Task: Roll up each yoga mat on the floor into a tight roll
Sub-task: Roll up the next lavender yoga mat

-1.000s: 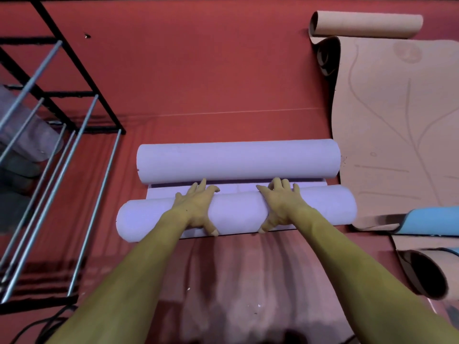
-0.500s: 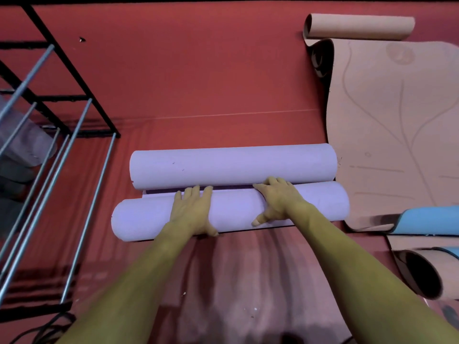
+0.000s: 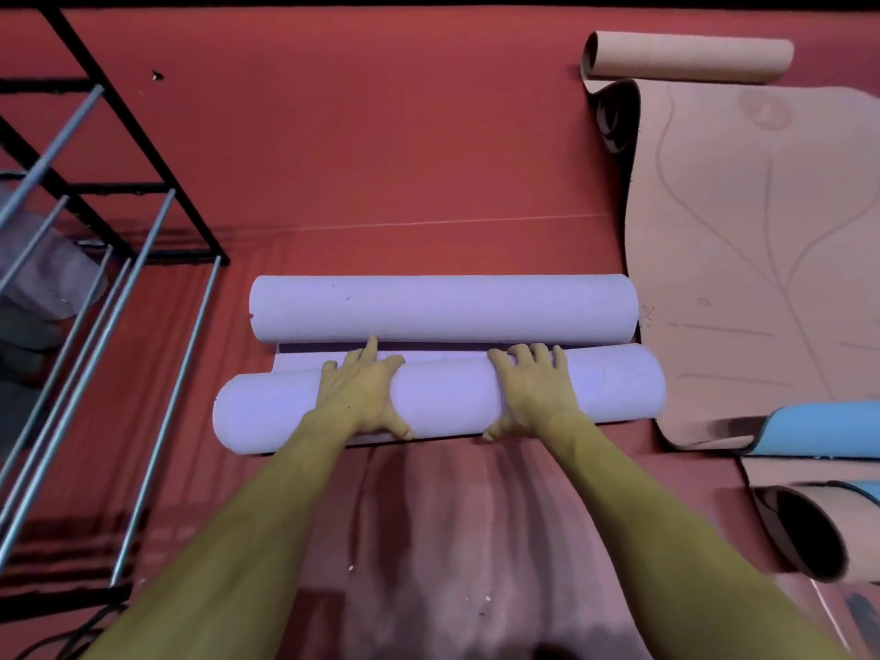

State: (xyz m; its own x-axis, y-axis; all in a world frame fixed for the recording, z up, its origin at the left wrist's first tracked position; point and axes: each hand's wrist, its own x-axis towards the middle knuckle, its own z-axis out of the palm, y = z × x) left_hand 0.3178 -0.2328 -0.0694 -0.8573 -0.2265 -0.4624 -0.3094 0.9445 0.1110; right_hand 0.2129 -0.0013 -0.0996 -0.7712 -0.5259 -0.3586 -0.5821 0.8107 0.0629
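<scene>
In the head view, the lavender yoga mat (image 3: 305, 363) lies on the red floor (image 3: 381, 135) in front of the person, with a near roll (image 3: 447, 397) under both hands and a far roll (image 3: 443, 308) just beyond; only a narrow flat strip shows between them. The left hand (image 3: 363, 392) lies spread over the near roll, fingers reaching forward over its top and thumb on the near side; the right hand (image 3: 532, 390) lies the same way, pressing down, not pinching. To do this step well, I judge both palms should push evenly so the ends stay flush, keeping downward pressure so the wraps stay tight. The near roll's right end sits just beside the tan mat (image 3: 752, 259), partly unrolled, while a blue-edged mat (image 3: 819, 428) lies near right. The metal rack (image 3: 95, 259) stands left, apart from the roll's left end. Open floor lies far, beyond the far roll.
</scene>
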